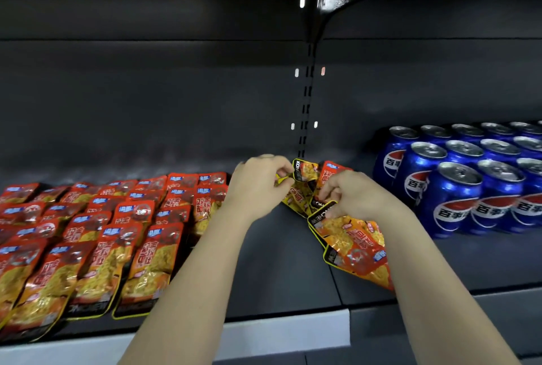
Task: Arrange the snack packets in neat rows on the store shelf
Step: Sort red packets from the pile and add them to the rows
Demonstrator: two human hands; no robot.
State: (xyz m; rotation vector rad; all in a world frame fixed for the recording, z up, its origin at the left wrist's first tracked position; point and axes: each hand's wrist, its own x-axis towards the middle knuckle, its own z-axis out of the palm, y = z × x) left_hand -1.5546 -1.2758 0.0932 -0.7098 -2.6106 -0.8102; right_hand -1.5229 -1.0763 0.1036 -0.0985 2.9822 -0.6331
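Note:
Red-and-orange snack packets (96,235) lie in several overlapping rows on the left part of the dark shelf (278,262). A loose heap of the same packets (305,191) sits at the shelf's middle, near the back wall. My left hand (258,186) pinches the top edge of a packet (305,171) in that heap. My right hand (352,194) grips the black top edges of a bunch of packets (355,244), which hang down from it toward the front.
Blue Pepsi cans (466,180) stand in tight rows on the right of the shelf, close to my right hand. A slotted upright (306,106) runs up the back wall. The white shelf edge strip (281,335) lies along the front.

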